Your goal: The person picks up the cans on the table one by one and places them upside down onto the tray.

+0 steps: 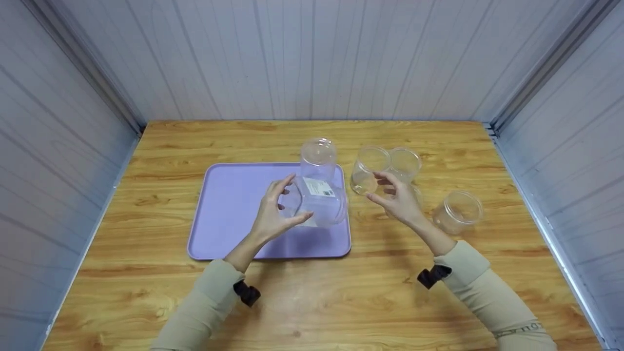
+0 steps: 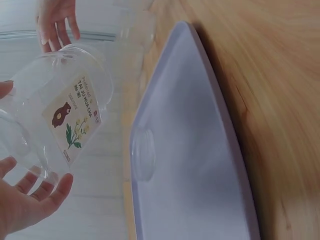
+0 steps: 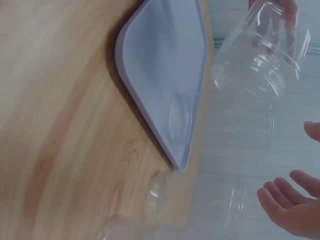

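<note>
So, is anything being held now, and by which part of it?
The left hand holds a clear labelled jar by its base end; the right hand holds nothing.

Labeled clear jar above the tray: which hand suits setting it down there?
Likely the left hand: it grips the labeled clear jar above the purple tray, whereas the right hand holds nothing, beyond the tray's right edge.

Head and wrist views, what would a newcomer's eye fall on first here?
Probably the purple tray, bright against the wooden table. Next, the tilted clear jar in the left grip, raised over the tray's right part, its label showing a bear and flowers in the left wrist view. In the head view, more clear jars stand right of the tray.
</note>
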Motion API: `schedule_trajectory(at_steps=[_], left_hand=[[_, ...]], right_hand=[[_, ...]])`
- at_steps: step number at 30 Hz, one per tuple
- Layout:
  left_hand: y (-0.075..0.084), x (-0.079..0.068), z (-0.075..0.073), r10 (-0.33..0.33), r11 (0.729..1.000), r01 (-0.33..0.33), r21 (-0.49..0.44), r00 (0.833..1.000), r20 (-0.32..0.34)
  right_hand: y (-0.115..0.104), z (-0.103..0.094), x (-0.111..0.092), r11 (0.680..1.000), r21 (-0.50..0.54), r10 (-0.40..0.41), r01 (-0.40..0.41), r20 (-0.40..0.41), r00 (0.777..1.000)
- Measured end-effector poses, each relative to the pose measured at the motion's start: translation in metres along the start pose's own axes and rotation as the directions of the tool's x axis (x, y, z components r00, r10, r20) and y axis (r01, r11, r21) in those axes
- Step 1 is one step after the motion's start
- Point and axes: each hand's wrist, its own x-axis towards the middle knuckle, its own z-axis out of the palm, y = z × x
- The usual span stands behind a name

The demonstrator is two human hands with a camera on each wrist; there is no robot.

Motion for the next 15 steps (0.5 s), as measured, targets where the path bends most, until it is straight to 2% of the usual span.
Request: schedule_trajectory(at_steps=[4, 10, 15], left_hand=[[-0.005, 0.004, -0.004, -0.020, 0.998, 0.019, 0.060, 0.999, 0.028], [-0.013, 0.008, -0.009, -0.003, 0.994, -0.001, 0.108, 0.999, 0.043], [-0.018, 0.011, -0.015, -0.026, 0.989, 0.015, 0.150, 0.997, 0.073]], right_hand=[[0.004, -0.003, 0.010, 0.996, -0.082, -0.032, 0.033, 0.010, 0.999], [0.008, -0.004, 0.023, 0.989, -0.148, -0.012, 0.013, 0.012, 1.000], [0.009, -0.006, 0.032, 0.979, -0.202, 0.003, 0.004, 0.034, 0.999]])
